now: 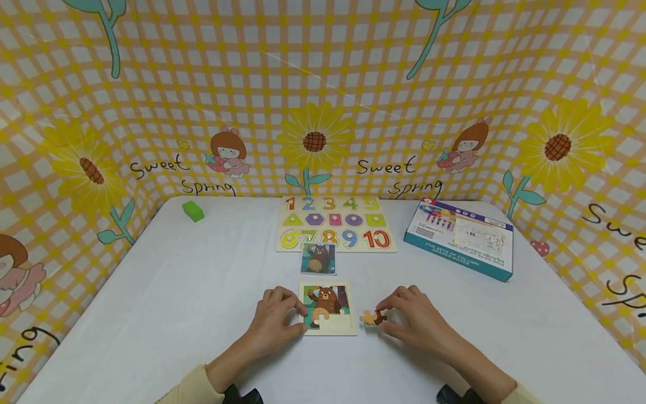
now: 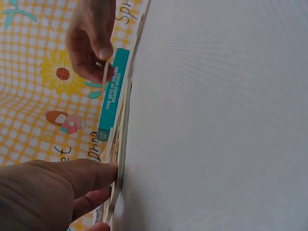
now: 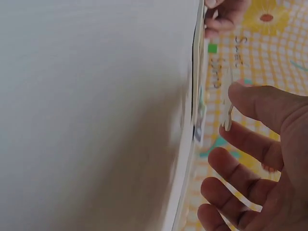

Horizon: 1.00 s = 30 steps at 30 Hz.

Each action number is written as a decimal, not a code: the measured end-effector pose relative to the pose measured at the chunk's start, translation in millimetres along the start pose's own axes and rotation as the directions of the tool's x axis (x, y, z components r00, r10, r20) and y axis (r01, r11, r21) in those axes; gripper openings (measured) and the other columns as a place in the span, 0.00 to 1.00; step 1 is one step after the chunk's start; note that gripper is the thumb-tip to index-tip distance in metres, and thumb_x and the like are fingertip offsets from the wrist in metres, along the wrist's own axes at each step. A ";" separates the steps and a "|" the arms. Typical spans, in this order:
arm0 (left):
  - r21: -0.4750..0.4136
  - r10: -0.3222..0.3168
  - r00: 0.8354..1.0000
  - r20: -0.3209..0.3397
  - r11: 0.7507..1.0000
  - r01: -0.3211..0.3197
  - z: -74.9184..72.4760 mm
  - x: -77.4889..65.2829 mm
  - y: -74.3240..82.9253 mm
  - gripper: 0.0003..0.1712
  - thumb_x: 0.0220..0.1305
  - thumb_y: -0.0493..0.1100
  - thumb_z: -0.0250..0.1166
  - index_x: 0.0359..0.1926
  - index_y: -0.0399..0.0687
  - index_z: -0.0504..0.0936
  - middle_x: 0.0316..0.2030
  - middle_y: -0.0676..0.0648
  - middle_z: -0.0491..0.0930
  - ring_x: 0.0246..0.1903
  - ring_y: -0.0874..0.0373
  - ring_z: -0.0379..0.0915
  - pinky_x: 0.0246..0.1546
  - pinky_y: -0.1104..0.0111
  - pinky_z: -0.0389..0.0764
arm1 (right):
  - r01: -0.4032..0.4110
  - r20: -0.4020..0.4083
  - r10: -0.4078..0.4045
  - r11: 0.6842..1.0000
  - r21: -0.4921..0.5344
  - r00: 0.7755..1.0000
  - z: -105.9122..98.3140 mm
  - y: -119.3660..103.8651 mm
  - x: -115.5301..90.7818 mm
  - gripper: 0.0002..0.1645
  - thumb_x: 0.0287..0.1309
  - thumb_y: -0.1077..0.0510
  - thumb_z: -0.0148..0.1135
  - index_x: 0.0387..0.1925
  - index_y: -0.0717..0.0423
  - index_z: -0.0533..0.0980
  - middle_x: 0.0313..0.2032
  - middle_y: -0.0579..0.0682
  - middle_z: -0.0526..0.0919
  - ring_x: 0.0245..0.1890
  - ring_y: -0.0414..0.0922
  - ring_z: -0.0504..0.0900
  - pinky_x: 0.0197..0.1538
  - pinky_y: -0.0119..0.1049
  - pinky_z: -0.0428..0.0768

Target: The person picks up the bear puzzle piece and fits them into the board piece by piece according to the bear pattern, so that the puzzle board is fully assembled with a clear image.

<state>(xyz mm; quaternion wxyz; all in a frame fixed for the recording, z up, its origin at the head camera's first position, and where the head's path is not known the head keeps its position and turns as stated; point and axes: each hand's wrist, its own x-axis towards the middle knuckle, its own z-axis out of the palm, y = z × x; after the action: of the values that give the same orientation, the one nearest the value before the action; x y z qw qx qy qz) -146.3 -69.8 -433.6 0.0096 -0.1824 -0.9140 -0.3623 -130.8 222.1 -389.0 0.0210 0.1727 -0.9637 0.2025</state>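
Note:
A bear jigsaw puzzle in a pale wooden frame (image 1: 354, 331) lies on the table, with bare wood showing at its lower right. My left hand (image 1: 275, 317) rests its thumb and fingertips on the frame's left edge; in the left wrist view the thumb (image 2: 98, 174) meets the board's thin side. Just right of the frame, my right hand (image 1: 411, 317) pinches a tan and brown puzzle piece (image 1: 372, 318) between thumb and index finger. Seen edge-on in the right wrist view, that piece (image 3: 227, 113) is above the table, and the other fingers are spread loosely.
Behind the frame lies a bear picture card (image 1: 318, 259), overlapping the front of a number and shape board (image 1: 330, 224). A teal and white bead box (image 1: 459, 238) sits at the back right, and a green block (image 1: 193, 211) at the back left. A checked cloth backdrop (image 1: 323, 78) encloses the table.

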 end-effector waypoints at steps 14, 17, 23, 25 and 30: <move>-0.005 -0.015 1.000 0.016 1.000 0.016 1.0 -2.7 -0.9 0.08 0.46 0.41 0.69 0.29 0.54 0.79 0.42 0.49 0.68 0.48 0.52 0.59 0.50 0.49 0.60 | 0.016 -0.020 -0.015 0.999 0.042 1.000 24.4 -30.0 32.0 0.14 0.43 0.52 0.73 0.35 0.46 0.81 0.33 0.42 0.76 0.38 0.39 0.65 0.42 0.36 0.66; -0.005 -0.015 1.000 0.013 1.000 0.015 0.6 -2.9 -0.9 0.08 0.46 0.41 0.69 0.29 0.55 0.79 0.42 0.49 0.68 0.48 0.52 0.59 0.50 0.49 0.60 | 0.021 -0.014 -0.020 0.998 0.056 1.000 28.0 -34.3 36.4 0.14 0.43 0.52 0.73 0.36 0.46 0.81 0.33 0.43 0.76 0.38 0.39 0.65 0.41 0.35 0.66; -0.009 -0.011 1.000 0.007 1.000 0.011 -0.7 -1.4 0.2 0.08 0.47 0.41 0.69 0.30 0.54 0.80 0.42 0.49 0.68 0.47 0.51 0.59 0.51 0.49 0.60 | 0.095 0.007 -0.095 0.995 0.038 0.995 34.1 -40.7 42.2 0.15 0.43 0.51 0.73 0.36 0.48 0.81 0.33 0.43 0.76 0.37 0.39 0.65 0.41 0.34 0.67; -0.009 -0.010 1.000 0.006 1.000 0.010 -1.1 -0.7 0.7 0.07 0.47 0.41 0.69 0.30 0.54 0.80 0.42 0.49 0.69 0.47 0.51 0.59 0.52 0.49 0.61 | 0.115 0.017 -0.116 0.993 0.039 0.993 36.0 -42.3 42.8 0.15 0.42 0.51 0.73 0.36 0.48 0.81 0.33 0.43 0.76 0.37 0.39 0.65 0.41 0.34 0.67; -0.002 -0.008 1.000 0.005 1.000 0.008 -1.6 0.1 0.9 0.08 0.47 0.41 0.69 0.30 0.54 0.80 0.42 0.49 0.69 0.48 0.51 0.59 0.51 0.49 0.61 | 0.155 0.030 -0.155 0.988 0.014 0.987 39.8 -43.9 43.2 0.15 0.42 0.51 0.72 0.35 0.48 0.81 0.33 0.42 0.76 0.36 0.38 0.65 0.40 0.34 0.67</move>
<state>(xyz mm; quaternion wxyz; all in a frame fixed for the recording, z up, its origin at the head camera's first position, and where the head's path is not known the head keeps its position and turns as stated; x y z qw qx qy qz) -146.2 -70.2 -431.8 0.0056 -0.1796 -0.9145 -0.3625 -155.2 154.6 -404.0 0.0208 0.2504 -0.9463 0.2033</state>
